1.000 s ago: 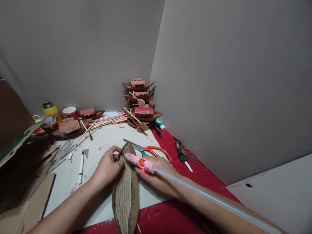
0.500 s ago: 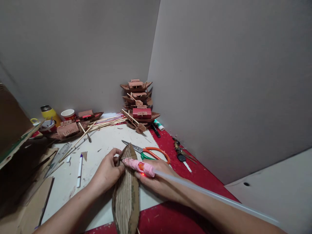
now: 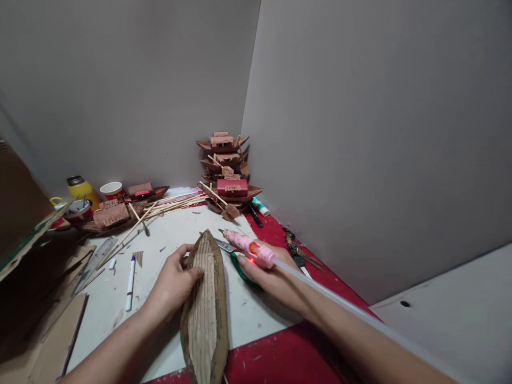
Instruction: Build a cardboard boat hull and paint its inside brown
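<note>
My left hand (image 3: 175,282) grips the left edge of a brown corrugated-cardboard boat hull (image 3: 205,309), its thumb on the inside and its fingers partly hidden behind the rim. The hull points away from me, its near end cut off by the bottom of the view. To the right of it, my right hand (image 3: 276,280) is closed round a pink glue gun (image 3: 250,248), nozzle toward the upper left and apart from the hull. A long clear glue stick (image 3: 320,290) runs out of its back, and a small red light glows on it. Scissors (image 3: 242,269) lie beneath, partly covered by the right hand.
Finished cardboard boats (image 3: 232,188) are stacked in the corner; others (image 3: 114,216) lie at left near thin sticks (image 3: 176,202), a cup (image 3: 112,190) and a yellow bottle (image 3: 82,190). A white marker (image 3: 130,282) is left of my hand. Cardboard pieces (image 3: 60,336) fill the left side.
My right hand has drawn the glue gun off the hull, up and to the right, over the scissors. My left hand still holds the hull, whose inside now shows more fully.
</note>
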`<act>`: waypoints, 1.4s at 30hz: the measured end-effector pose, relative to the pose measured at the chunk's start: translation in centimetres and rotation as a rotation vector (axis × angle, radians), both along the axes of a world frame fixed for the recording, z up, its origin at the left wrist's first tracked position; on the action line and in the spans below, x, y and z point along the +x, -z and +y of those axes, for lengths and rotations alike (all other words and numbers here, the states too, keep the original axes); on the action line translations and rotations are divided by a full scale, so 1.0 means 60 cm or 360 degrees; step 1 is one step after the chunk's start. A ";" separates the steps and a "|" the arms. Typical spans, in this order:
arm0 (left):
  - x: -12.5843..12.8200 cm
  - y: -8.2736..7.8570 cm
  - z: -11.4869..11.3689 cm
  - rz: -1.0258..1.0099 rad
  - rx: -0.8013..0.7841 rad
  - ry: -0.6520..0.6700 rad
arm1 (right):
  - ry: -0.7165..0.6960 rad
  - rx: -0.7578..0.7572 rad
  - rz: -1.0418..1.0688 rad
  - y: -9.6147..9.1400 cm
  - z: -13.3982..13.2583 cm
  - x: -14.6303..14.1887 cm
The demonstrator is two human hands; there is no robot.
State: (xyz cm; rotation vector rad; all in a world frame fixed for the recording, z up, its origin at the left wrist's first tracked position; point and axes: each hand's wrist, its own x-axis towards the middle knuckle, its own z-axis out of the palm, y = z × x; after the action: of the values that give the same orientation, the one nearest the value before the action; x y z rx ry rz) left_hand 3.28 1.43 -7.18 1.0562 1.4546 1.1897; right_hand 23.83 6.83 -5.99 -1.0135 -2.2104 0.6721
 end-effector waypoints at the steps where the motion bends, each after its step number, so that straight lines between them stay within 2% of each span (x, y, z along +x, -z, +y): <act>1: 0.001 -0.001 -0.001 -0.0040 0.0016 -0.0033 | 0.0036 0.0050 -0.0118 0.004 0.004 0.001; 4: 0.000 -0.011 -0.002 -0.0095 0.0086 -0.0134 | 0.0067 0.0150 -0.0459 0.012 0.015 0.005; 7: -0.010 -0.035 -0.005 -0.0059 0.0182 -0.0234 | 0.0078 0.0198 -0.0649 0.010 0.025 0.010; 12: -0.018 -0.074 -0.020 -0.0142 0.0225 -0.0216 | 0.0001 0.0145 -0.0835 -0.004 0.041 0.029; 15: -0.004 -0.078 -0.028 -0.0152 0.0210 -0.0184 | -0.0132 0.0092 -0.0681 -0.018 0.042 0.040; 17: 0.013 -0.073 -0.031 -0.0099 0.0195 -0.0154 | -0.0142 0.0013 -0.0369 -0.028 0.032 0.038; 20: 0.045 -0.061 -0.035 -0.0066 0.0161 -0.0115 | -0.0110 -0.0346 0.0246 -0.033 0.003 0.016; 22: 0.064 -0.053 -0.039 -0.0120 0.0118 -0.0055 | -0.0140 -0.0582 0.0492 -0.027 -0.018 -0.004; 25: 0.080 -0.048 -0.046 -0.0140 0.0048 0.0036 | -0.0113 -0.0704 0.0570 -0.011 -0.037 -0.028; 29: 0.076 -0.061 -0.051 0.0036 0.0043 0.0074 | -0.0122 -0.0721 0.0699 -0.007 -0.043 -0.034; 34: 0.051 -0.079 -0.049 0.0381 0.0219 -0.0113 | -0.0244 -0.0766 0.0717 -0.015 -0.045 -0.025; 42: 0.029 -0.074 -0.052 0.0543 0.0255 -0.0045 | -0.0342 -0.0555 0.0504 -0.004 -0.041 -0.021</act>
State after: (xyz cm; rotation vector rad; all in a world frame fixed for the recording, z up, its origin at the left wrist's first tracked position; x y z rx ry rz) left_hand 4.99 -1.67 -2.74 1.4059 1.6573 1.2033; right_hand 22.57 4.38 -5.78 -0.7686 -1.9754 1.2576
